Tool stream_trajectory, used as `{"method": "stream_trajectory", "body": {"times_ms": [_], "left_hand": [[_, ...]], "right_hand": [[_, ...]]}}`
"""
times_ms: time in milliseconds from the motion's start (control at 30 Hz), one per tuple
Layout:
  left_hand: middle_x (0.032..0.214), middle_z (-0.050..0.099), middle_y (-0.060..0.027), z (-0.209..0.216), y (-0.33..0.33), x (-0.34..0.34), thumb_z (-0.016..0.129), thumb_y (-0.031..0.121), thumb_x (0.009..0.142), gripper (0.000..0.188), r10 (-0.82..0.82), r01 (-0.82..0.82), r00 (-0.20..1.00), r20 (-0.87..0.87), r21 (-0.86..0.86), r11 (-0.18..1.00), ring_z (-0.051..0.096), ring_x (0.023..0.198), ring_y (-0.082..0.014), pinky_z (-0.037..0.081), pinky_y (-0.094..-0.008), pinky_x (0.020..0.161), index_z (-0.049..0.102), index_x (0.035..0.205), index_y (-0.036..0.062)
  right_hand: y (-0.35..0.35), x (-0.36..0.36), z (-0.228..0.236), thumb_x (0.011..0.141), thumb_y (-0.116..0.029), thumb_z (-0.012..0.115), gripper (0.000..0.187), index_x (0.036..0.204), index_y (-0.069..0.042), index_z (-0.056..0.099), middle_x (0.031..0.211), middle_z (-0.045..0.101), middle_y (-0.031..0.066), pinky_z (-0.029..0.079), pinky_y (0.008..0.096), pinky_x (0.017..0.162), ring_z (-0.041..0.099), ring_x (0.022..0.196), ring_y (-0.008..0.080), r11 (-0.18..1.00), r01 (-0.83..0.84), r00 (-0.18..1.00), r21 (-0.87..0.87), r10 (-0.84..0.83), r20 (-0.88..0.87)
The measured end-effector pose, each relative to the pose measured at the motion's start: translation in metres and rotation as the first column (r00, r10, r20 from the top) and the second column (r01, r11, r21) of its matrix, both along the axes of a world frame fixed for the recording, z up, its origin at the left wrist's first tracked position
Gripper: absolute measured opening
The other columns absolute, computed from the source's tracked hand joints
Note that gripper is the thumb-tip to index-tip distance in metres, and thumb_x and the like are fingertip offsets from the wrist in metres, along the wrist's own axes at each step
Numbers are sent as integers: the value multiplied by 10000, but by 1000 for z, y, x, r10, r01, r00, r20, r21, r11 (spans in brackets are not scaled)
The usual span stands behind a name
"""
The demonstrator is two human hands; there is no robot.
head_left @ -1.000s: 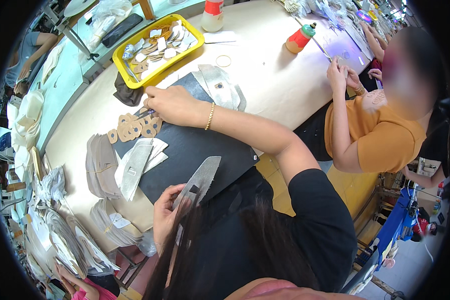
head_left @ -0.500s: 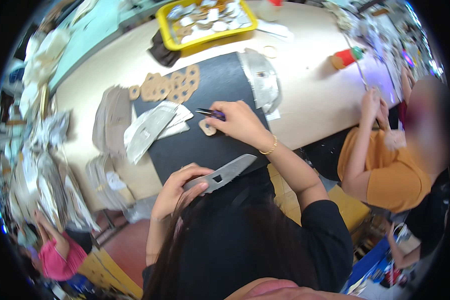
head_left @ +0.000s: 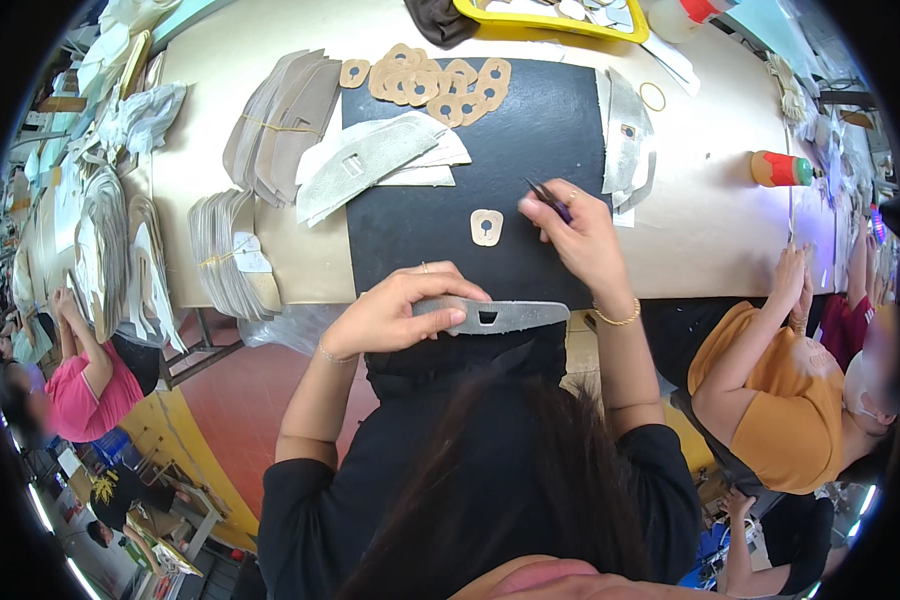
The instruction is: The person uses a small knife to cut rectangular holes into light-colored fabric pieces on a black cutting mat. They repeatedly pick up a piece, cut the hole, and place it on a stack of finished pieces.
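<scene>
My left hand pinches a grey, curved flat piece with a small cut-out, at the near edge of the black mat. My right hand is closed around small snips with a purple handle and dark, pointed tips. Left of it, a single tan patch with a keyhole-shaped opening lies flat on the mat, touched by neither hand. Farther back, several similar tan patches overlap in a loose pile. White and silver curved pieces are stacked at the mat's left side.
Bundles of grey curved pieces lie left of the mat, more silver pieces right. A yellow tray, a dark cloth and a red-and-green bottle stand farther out. A co-worker in orange sits at right.
My right hand has drawn away from the single tan patch, to its right, with the snips. The grey piece in my left hand has turned level. The whole view has shifted and turned.
</scene>
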State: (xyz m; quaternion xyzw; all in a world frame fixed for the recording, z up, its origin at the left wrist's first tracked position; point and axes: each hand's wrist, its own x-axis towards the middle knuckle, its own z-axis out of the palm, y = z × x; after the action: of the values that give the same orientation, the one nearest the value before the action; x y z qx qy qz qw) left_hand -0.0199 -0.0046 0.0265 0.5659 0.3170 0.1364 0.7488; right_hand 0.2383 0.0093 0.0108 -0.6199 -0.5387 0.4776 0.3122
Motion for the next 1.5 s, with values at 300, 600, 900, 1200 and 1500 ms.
{"method": "stream_trajectory", "body": {"times_ms": [300, 600, 900, 1200, 1500], "left_hand": [[1007, 621, -21, -13, 18, 14, 688, 155, 928, 303, 269, -282, 952, -144, -77, 956, 640, 793, -85, 531, -214, 571, 663, 1204, 30], [1010, 641, -42, -23, 36, 25, 785, 122, 840, 357, 382, -347, 890, -249, 175, 921, 599, 690, -70, 527, -214, 505, 687, 1169, 27], [929, 643, -26, -27, 39, 24, 772, 149, 850, 277, 372, -261, 883, -286, 360, 896, 566, 593, -55, 451, -223, 434, 730, 1100, 38], [864, 612, -74, -38, 41, 22, 802, 158, 801, 310, 397, -204, 892, -216, 591, 780, 605, 774, -181, 492, -305, 721, 747, 1091, 61], [863, 607, -73, -39, 41, 21, 809, 161, 798, 324, 393, -205, 886, -245, 554, 807, 595, 800, -179, 485, -300, 769, 749, 1101, 63]], "right_hand": [[-24, 33, -5, 807, -259, 838, 351, 979, -10, 662, 788, 611, -39, 432, 207, 664, 508, 723, 28, 961, -156, 971, -229, 107, -214], [-32, 9, -5, 845, -123, 797, 286, 1080, -6, 683, 758, 617, -28, 420, 188, 527, 505, 561, 26, 969, 126, 982, -213, -152, -111], [-31, 7, -14, 836, -175, 800, 300, 1086, -34, 713, 687, 615, -21, 402, 210, 497, 488, 528, 26, 979, 131, 990, -157, -137, -26], [-30, 12, -19, 846, -157, 796, 274, 1068, -31, 695, 710, 609, -54, 375, 181, 473, 466, 534, 5, 983, 97, 995, -154, -93, 36], [-29, 9, -17, 840, -176, 797, 288, 1072, -34, 702, 706, 613, -42, 373, 191, 474, 467, 535, 14, 990, 84, 991, -111, -72, 110]]}}
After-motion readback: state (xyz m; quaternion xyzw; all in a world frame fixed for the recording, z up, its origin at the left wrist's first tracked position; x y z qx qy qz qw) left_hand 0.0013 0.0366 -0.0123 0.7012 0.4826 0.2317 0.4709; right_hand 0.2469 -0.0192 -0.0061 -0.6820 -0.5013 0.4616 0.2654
